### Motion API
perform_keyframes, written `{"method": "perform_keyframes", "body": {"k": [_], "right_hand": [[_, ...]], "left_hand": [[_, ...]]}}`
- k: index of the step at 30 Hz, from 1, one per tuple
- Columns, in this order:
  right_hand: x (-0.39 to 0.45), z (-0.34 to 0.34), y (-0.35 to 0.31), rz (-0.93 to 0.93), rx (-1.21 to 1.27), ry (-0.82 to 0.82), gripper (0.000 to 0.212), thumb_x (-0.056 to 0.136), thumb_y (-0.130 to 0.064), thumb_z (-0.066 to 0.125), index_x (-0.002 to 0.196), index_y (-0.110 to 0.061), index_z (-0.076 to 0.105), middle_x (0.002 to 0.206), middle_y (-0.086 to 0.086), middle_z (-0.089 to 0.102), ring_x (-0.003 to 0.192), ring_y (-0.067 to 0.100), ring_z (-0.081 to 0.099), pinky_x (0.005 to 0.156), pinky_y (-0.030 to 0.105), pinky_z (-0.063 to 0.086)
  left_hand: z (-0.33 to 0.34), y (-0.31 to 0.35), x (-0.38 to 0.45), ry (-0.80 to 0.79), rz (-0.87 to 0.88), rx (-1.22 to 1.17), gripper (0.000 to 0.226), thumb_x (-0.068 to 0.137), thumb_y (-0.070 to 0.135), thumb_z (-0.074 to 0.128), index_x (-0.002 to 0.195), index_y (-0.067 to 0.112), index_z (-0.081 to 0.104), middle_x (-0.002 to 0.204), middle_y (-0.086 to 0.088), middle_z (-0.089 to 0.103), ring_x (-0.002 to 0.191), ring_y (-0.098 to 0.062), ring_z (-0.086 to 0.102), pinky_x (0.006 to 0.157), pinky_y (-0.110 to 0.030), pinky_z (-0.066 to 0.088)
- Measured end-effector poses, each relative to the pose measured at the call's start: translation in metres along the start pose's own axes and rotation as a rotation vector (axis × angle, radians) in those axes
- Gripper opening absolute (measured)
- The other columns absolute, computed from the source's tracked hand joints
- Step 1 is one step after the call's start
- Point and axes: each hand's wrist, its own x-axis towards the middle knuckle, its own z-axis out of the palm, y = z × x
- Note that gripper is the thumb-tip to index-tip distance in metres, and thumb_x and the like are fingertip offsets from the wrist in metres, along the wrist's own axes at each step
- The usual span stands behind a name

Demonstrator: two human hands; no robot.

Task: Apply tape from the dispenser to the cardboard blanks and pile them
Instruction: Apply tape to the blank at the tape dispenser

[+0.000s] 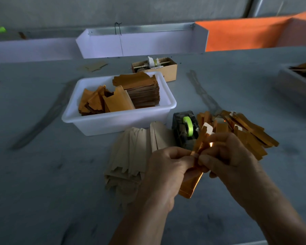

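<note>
Left hand (163, 167) and right hand (226, 156), fingers curled, both pinch one gold blank (194, 181).

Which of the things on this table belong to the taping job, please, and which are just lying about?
In the job: gold blank gripped by left hand and right hand; tape dispenser; gold pile; beige pile; white tub of blanks.

Lying about: small cardboard box; loose card scrap; grey tray at right.
</note>
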Motion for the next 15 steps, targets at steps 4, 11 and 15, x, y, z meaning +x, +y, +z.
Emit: {"method": "perform_keyframes", "body": {"k": [4, 11, 15], "right_hand": [[0.0002, 0.0025, 0.0001, 0.003, -0.044, 0.039, 0.023, 0.074, -0.025, 0.066, 0.090, -0.024, 0.050, 0.074, -0.005, 0.071, 0.066, 0.006, 0.067, 0.055, 0.021, 0.049], [0.0008, 0.0052, -0.0028, -0.001, -0.221, 0.069, 0.025, 0.079, -0.023, 0.070, 0.086, -0.029, 0.047, 0.070, -0.006, 0.066, 0.064, -0.001, 0.063, 0.052, 0.014, 0.049], [-0.0002, 0.0083, -0.0065, -0.005, -0.308, 0.097, 0.026, 0.079, -0.023, 0.071, 0.086, -0.027, 0.046, 0.071, -0.006, 0.064, 0.062, 0.003, 0.062, 0.049, 0.014, 0.047]], "left_hand": [[0.0003, -0.0016, -0.0004, -0.025, 0.001, 0.009, 0.007, 0.084, 0.010, 0.069, 0.079, 0.015, 0.071, 0.084, -0.007, 0.075, 0.079, -0.018, 0.073, 0.074, -0.028, 0.059], [-0.0027, -0.0035, 0.0015, -0.073, -0.050, -0.032, 0.011, 0.086, 0.017, 0.067, 0.083, 0.008, 0.072, 0.089, -0.013, 0.074, 0.085, -0.024, 0.073, 0.081, -0.037, 0.058], [-0.0004, -0.0053, 0.0005, -0.009, -0.035, -0.024, 0.015, 0.090, 0.011, 0.061, 0.078, 0.009, 0.070, 0.086, -0.014, 0.073, 0.081, -0.025, 0.072, 0.078, -0.035, 0.059]]}}
